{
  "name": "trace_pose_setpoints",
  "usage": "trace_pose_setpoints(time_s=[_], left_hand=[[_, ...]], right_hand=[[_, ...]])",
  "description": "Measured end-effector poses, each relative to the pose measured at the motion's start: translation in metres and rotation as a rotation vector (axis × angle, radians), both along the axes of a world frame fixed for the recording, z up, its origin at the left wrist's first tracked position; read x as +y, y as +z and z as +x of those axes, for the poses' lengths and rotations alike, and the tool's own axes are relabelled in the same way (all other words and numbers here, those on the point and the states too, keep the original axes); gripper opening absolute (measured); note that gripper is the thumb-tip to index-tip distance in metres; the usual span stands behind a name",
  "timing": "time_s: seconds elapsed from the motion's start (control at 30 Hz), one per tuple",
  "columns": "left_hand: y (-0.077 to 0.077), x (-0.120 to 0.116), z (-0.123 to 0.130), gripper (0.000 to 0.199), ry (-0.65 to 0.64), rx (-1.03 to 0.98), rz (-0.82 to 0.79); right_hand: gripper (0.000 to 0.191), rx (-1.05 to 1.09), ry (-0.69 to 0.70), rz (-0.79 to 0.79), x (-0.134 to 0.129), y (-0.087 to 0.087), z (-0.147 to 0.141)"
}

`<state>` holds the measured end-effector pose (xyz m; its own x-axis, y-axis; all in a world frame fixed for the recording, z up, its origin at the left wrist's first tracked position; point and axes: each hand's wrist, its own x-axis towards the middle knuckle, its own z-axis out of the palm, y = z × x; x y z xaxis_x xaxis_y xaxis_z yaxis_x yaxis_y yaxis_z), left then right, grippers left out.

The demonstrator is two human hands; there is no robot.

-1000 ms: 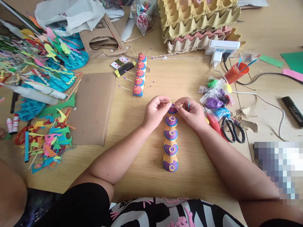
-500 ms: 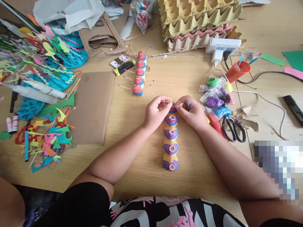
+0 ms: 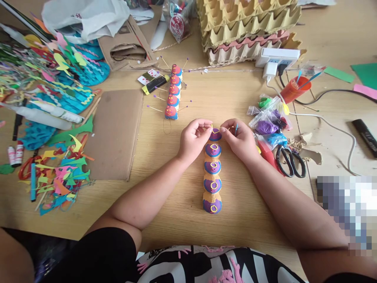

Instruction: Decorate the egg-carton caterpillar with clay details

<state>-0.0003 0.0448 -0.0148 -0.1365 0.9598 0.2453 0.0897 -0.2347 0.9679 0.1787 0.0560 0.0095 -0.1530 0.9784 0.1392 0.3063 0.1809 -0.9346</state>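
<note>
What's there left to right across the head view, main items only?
Paper scraps, brown cardboard, red-topped strip, left hand, purple-topped strip, right hand, black-handled scissors, black marker.

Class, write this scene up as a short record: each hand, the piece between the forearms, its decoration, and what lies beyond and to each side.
Left hand: finger and thumb at a yellow strand, over the farthest cup
Right hand: fingertips beside that cup; blue stick against fingers, grip unclear
Piece: purple row of five cups
Decoration: yellow ring on each of the nearest four cups
Beyond, leftward: red row with smiling faces
Left: cardboard, paper scraps
Right: black-handled scissors, orange cup
</note>
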Motion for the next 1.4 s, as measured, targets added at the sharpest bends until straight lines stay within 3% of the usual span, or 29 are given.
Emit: trace_pose_setpoints(time_s=[0.27,0.47,0.93,1.4], left_hand=[[0.0000,0.0004,-0.0004,0.016,0.018,0.019,-0.025],[-0.0004,0.0013,0.0000,0.022,-0.001,0.023,-0.031],[-0.0006,0.0021,-0.0004,0.020,-0.007,0.027,-0.040],[-0.0018,0.0022,-0.0005,0.019,-0.026,0.025,-0.031]], right_hand=[[0.032,-0.064,-0.149,0.076,0.0013,-0.0043,0.0013],[0.049,-0.191,-0.138,0.149,0.0009,-0.0025,0.0022],[0.021,-0.165,-0.136,0.090,-0.0002,-0.0021,0.0003],[0.012,-0.063,-0.096,0.013,-0.0009,-0.0014,-0.0004]])
